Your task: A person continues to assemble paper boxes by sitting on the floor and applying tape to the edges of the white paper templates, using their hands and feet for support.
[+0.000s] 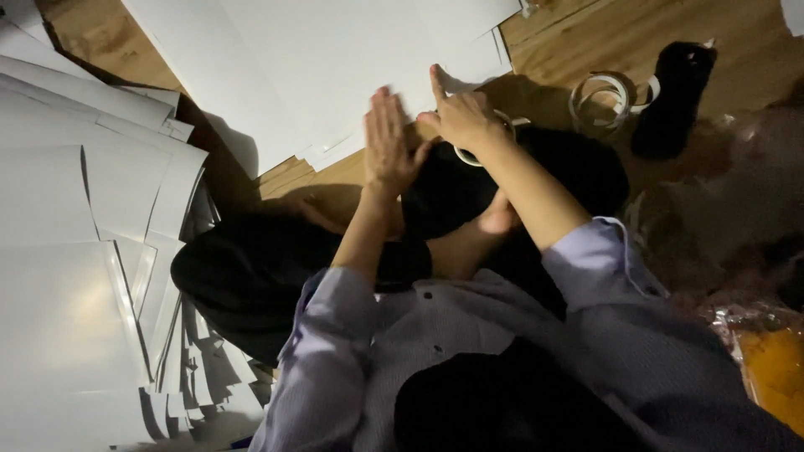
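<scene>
My left hand [389, 146] is held up flat with its fingers straight and side by side, and nothing shows in it. It is just left of my right hand [462, 117], and the two nearly touch at the thumbs. My right hand grips a white roll of tape [471, 156] with its forefinger stretched upward. Only part of the roll's ring shows under the hand. Both hands hover over the near edge of large white sheets [335, 59] lying on a wooden floor [586, 33]. Below the hands are my dark-clothed legs and a bare foot [499, 214].
Overlapping stacks of white sheets [67, 251] cover the floor at the left. A clear tape roll [601, 99] and a black object [675, 92] lie at the upper right. Crumpled clear plastic [737, 192] and something orange [779, 368] sit at the right.
</scene>
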